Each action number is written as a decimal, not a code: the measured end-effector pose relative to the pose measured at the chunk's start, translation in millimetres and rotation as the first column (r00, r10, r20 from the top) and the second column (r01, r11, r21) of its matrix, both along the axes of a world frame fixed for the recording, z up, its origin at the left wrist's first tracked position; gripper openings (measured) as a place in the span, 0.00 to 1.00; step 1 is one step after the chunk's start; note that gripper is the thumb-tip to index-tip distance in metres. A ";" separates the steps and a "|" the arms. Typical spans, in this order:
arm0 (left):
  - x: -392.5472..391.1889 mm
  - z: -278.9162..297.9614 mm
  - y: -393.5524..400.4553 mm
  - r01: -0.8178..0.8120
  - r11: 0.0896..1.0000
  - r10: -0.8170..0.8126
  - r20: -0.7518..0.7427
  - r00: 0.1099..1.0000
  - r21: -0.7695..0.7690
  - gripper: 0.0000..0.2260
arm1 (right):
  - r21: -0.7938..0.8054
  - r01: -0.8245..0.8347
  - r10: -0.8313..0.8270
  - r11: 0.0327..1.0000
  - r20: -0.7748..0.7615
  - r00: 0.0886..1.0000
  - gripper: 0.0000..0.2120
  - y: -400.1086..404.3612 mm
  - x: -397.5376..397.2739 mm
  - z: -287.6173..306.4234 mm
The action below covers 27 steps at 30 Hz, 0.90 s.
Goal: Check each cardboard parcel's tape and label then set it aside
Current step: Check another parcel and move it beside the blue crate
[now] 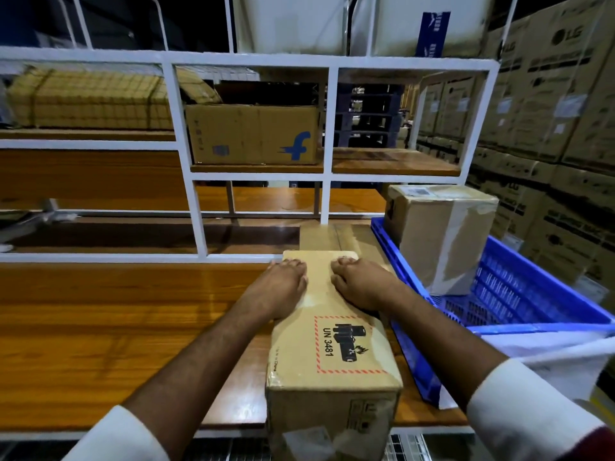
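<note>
1. My left hand [283,282] lies palm-down on the parcel [332,337], fingers curled over its far edge, gripping it.
2. My right hand [361,282] grips the same way.
3. The parcel sits on the table [116,327]; crate [519,294] at 3 o'clock.

"UN 3481" battery label on parcel [332,331], "f" logo on shelf box [253,134], "LG" on stacked cartons [545,78]

Dim warehouse, glossy wooden bench [116,327].
White metal shelving [181,128] with wooden boards behind; stacked printed cartons [549,94] walling the right; darkness above, light glinting off the wood.
</note>
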<state>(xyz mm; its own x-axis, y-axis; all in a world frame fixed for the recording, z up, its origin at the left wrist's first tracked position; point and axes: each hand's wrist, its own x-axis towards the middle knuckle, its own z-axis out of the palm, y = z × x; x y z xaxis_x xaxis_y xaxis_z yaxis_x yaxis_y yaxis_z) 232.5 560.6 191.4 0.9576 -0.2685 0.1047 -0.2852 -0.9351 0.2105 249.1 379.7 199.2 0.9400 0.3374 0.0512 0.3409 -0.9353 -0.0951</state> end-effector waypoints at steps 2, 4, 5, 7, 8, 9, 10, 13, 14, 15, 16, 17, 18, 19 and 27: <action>-8.5 4.4 -2.1 0.018 1.000 -0.019 -0.016 1.000 -0.016 0.15 | -0.031 -0.061 0.060 0.998 -0.029 0.998 0.22 6.0 -6.6 2.4; -18.8 3.1 -3.9 0.055 0.998 -0.056 -0.031 0.998 -0.037 0.16 | -0.062 -0.104 0.102 0.993 -0.028 0.994 0.22 12.1 -12.2 -1.2; -22.7 0.3 -4.4 0.078 0.997 -0.078 -0.023 0.997 -0.027 0.18 | -0.060 -0.110 0.110 0.992 -0.007 0.994 0.23 13.5 -14.4 -4.7; -26.7 -4.6 -3.9 0.099 0.995 -0.099 0.005 0.995 0.010 0.21 | -0.028 -0.108 0.108 0.994 0.029 0.994 0.23 13.7 -18.0 -12.3; -26.5 -6.3 -3.4 0.091 0.996 -0.091 0.010 0.996 0.016 0.22 | -0.011 -0.104 0.105 0.994 0.035 0.994 0.24 13.4 -19.3 -15.2; -26.1 -6.9 -3.7 0.084 0.996 -0.084 0.009 0.996 0.014 0.22 | 0.000 -0.104 0.104 0.995 0.036 0.994 0.24 12.5 -20.4 -16.6; -26.3 -6.8 -4.5 0.078 0.997 -0.078 0.007 0.997 0.007 0.22 | 0.007 -0.108 0.108 0.994 0.035 0.994 0.25 11.7 -20.8 -16.4; -31.1 -0.8 -5.6 0.050 0.999 -0.050 -0.024 0.998 0.006 0.21 | 0.009 -0.083 0.083 0.996 0.004 0.997 0.24 7.6 -25.3 -10.2; -34.4 1.1 -3.6 0.031 0.999 -0.030 -0.027 0.999 0.008 0.21 | -0.004 -0.056 0.056 0.998 -0.001 0.998 0.23 5.1 -27.5 -7.8; -37.8 2.1 -0.8 0.014 1.000 -0.014 -0.026 1.000 0.006 0.21 | -0.025 -0.024 0.024 0.999 -0.002 1.000 0.22 1.8 -30.0 -5.7; -41.0 2.6 2.2 0.006 1.000 -0.006 -0.024 1.000 -0.001 0.21 | -0.043 0.003 -0.003 0.999 -0.002 1.000 0.21 -1.9 -31.2 -4.3; -46.1 1.3 4.7 0.006 1.000 -0.007 -0.028 1.000 -0.010 0.21 | -0.052 0.019 -0.020 0.998 -0.004 1.000 0.20 -4.7 -33.4 -5.2; -50.8 -0.2 6.2 0.013 1.000 -0.014 -0.029 0.999 -0.013 0.22 | -0.049 0.028 -0.029 0.998 -0.007 1.000 0.19 -6.4 -36.0 -6.3; -55.0 -2.3 7.2 0.021 1.000 -0.022 -0.029 0.999 -0.012 0.22 | -0.036 0.027 -0.027 0.999 -0.010 1.000 0.19 -7.0 -39.1 -8.8; -68.3 5.0 -0.5 -0.011 1.000 0.012 -0.049 0.999 0.021 0.22 | -0.063 -0.004 0.007 0.998 0.042 0.999 0.20 -3.2 -56.3 -3.3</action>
<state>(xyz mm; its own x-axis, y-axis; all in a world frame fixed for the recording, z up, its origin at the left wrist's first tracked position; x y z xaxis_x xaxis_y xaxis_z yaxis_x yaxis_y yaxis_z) 164.3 560.1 196.4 0.9646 -0.2587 0.0518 -0.2638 -0.9427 0.2045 192.8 376.5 195.9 0.9354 0.3466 0.0697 0.3488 -0.9370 -0.0216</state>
